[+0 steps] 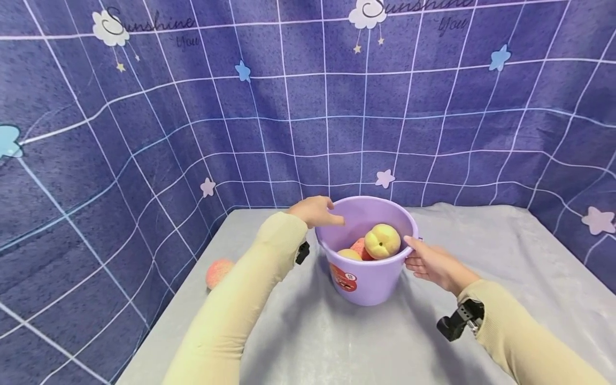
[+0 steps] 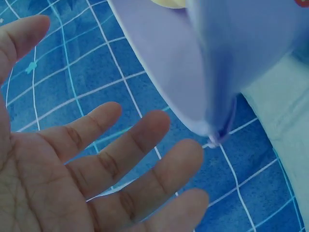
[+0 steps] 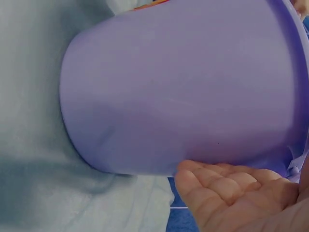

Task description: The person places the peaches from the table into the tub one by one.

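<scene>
A lilac bucket (image 1: 372,283) stands upright on the grey cloth. Inside it lie a yellow peach (image 1: 383,240), a reddish fruit (image 1: 362,247) and another yellow fruit (image 1: 349,254), partly hidden by the front rim. At the bucket's right side, my right hand (image 1: 435,264) holds the rim, thumb on top and bent fingers (image 3: 207,181) against the outer wall. My left hand (image 1: 315,212) is by the left rim, holding nothing. In the left wrist view its fingers (image 2: 140,140) are spread, apart from the bucket wall.
A pinkish peach (image 1: 218,272) lies at the left of the grey cloth-covered table (image 1: 298,342), partly behind my left sleeve. Blue checked curtains (image 1: 308,128) hang behind and along the left side. A red label (image 1: 344,279) is on the bucket's front.
</scene>
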Motion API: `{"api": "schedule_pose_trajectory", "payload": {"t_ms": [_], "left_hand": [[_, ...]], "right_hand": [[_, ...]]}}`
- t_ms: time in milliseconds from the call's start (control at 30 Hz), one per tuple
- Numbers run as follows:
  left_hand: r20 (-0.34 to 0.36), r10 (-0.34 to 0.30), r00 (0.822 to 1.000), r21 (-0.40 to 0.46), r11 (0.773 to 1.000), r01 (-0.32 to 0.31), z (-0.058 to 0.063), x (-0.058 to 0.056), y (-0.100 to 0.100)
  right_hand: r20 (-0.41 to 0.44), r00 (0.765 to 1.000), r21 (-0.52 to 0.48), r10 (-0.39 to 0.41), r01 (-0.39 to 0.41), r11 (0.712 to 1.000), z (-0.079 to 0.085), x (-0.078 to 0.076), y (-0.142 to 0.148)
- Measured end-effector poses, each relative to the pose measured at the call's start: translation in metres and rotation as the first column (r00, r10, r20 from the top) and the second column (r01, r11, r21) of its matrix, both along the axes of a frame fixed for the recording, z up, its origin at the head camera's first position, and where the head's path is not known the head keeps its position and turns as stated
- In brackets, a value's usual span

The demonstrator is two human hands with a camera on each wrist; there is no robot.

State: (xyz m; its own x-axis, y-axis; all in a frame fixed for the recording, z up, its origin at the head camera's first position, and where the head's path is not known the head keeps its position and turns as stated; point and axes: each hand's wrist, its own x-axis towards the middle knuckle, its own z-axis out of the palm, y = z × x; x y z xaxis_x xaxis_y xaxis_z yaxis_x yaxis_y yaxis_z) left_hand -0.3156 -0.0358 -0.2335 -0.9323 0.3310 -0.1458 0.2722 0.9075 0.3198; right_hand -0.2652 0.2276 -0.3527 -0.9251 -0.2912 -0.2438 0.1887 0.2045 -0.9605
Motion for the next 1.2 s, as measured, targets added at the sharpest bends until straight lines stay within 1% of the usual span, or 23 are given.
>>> {"api": "schedule_pose_trajectory", "payload": {"t_ms": [133, 200, 333, 400, 533, 633, 733, 800, 933, 967, 1100, 1167, 1200], "left_hand": [[0.019, 0.023, 1.000, 0.041, 0.999, -0.023, -0.004, -0.002, -0.019], [0.028, 0.034, 0.999, 0.045, 0.998, -0.035, -0.009, -0.003, -0.030], [0.058, 0.048, 0.997, 0.019, 0.999, -0.049, -0.023, -0.007, -0.054], [0.066, 0.067, 0.996, 0.007, 0.998, -0.068, -0.030, -0.009, -0.066], [0.062, 0.094, 0.994, -0.002, 0.996, -0.094, -0.047, -0.012, -0.083], [0.048, 0.092, 0.995, -0.050, 0.995, -0.089, -0.060, -0.014, -0.094], [0.045, 0.105, 0.993, -0.092, 0.991, -0.101, -0.072, -0.015, -0.105], [0.046, 0.135, 0.990, -0.115, 0.985, -0.129, -0.077, -0.014, -0.112], [0.040, 0.204, 0.978, -0.128, 0.972, -0.197, -0.085, -0.013, -0.129], [0.048, 0.227, 0.973, -0.121, 0.968, -0.220, -0.089, -0.013, -0.134], [0.081, 0.301, 0.950, -0.032, 0.954, -0.299, -0.105, -0.013, -0.155], [0.081, 0.316, 0.945, 0.013, 0.948, -0.318, -0.113, -0.014, -0.163], [0.072, 0.315, 0.946, 0.029, 0.948, -0.318, -0.116, -0.015, -0.167]], "right_hand": [[-0.011, 1.000, 0.000, -0.022, 0.022, 1.000, -0.001, 0.000, -0.002], [-0.018, 0.999, 0.007, -0.030, 0.030, 1.000, -0.001, 0.000, -0.002], [-0.020, 0.999, 0.015, -0.044, 0.044, 0.999, -0.003, 0.000, -0.002], [-0.018, 0.999, 0.013, -0.049, 0.050, 0.999, -0.003, 0.001, -0.002], [-0.024, 0.999, 0.008, -0.048, 0.048, 0.999, -0.004, 0.000, -0.001], [-0.028, 0.999, 0.005, -0.041, 0.041, 0.999, -0.004, -0.001, -0.001], [-0.029, 0.999, -0.004, -0.030, 0.030, 1.000, -0.004, -0.002, 0.000], [-0.029, 0.999, -0.011, -0.027, 0.026, 1.000, -0.004, -0.001, 0.000], [-0.031, 0.999, -0.013, -0.035, 0.035, 0.999, -0.004, -0.001, 0.001], [-0.031, 0.999, -0.012, -0.038, 0.038, 0.999, -0.005, -0.001, 0.001], [-0.030, 0.999, -0.015, -0.042, 0.041, 0.999, -0.006, -0.001, 0.001], [-0.032, 0.999, -0.017, -0.038, 0.037, 0.999, -0.006, 0.000, 0.001], [-0.031, 0.999, -0.017, -0.038, 0.037, 0.999, -0.006, 0.000, 0.001]]}}
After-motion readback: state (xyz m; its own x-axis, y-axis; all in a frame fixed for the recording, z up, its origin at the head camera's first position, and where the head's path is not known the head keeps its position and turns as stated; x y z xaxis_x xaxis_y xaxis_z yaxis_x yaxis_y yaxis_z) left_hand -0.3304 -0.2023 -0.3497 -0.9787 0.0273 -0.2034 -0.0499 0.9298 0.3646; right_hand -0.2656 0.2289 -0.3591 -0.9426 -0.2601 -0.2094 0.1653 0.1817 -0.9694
